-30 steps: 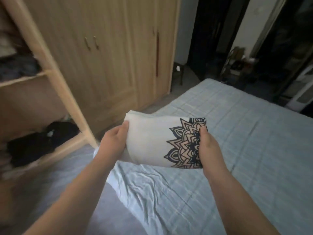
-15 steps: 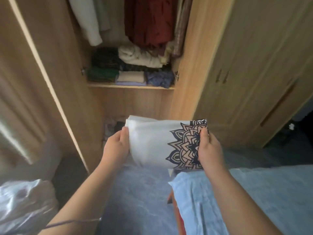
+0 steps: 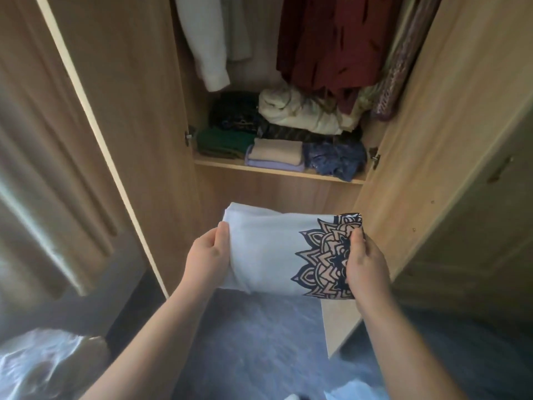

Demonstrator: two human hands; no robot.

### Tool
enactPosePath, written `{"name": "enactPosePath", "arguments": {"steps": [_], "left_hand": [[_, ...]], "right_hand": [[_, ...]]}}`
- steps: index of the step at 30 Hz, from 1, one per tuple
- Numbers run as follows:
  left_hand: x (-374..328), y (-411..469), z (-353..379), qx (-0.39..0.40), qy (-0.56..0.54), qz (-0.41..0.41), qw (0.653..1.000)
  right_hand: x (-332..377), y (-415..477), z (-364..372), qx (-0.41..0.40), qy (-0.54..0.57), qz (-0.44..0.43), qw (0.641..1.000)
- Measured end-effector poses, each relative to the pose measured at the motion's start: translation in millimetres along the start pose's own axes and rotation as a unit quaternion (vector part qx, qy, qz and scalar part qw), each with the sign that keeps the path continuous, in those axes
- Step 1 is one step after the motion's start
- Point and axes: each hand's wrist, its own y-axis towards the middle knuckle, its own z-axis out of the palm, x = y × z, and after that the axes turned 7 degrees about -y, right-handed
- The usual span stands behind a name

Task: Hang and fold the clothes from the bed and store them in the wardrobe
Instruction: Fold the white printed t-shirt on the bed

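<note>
A folded white garment (image 3: 268, 252) with a dark mandala print on its right end is held level in front of the open wardrobe (image 3: 383, 220). My left hand (image 3: 206, 259) grips its left end, thumb on top. My right hand (image 3: 364, 261) grips the printed right end. The garment hangs in the air below the wardrobe shelf (image 3: 277, 170), which carries several folded clothes. Above the shelf hang a white garment (image 3: 207, 44) and a dark red one (image 3: 331, 44).
The left wardrobe door (image 3: 121, 134) stands open, with a beige curtain (image 3: 43, 180) beyond it. The right doors (image 3: 473, 215) are closed. A grey carpet (image 3: 259, 342) lies underfoot. Something pale and shiny (image 3: 43, 365) sits at the bottom left.
The view swung from the bed to the open wardrobe compartment and came closer. Both hands keep the same grip on the folded garment.
</note>
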Motion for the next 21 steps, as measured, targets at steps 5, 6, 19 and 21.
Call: {"name": "enactPosePath", "arguments": {"steps": [5,6,19,21], "left_hand": [[-25.2,94.9,58.2,-0.005,-0.003,-0.002,1.000],[-31.0,113.6,67.7,-0.009,-0.009,-0.007,1.000],[-25.0,320.0,130.0,-0.008,-0.073,-0.164,0.984],[-26.7,355.7,140.2,0.034,-0.073,-0.185,0.979]], "right_hand": [[12.4,114.7,16.5,0.045,0.037,-0.001,0.998],[16.2,137.1,21.6,0.058,0.052,0.006,0.997],[39.3,330.3,127.5,0.199,0.031,0.030,0.979],[41.0,359.2,146.5,0.182,0.018,0.023,0.983]]}}
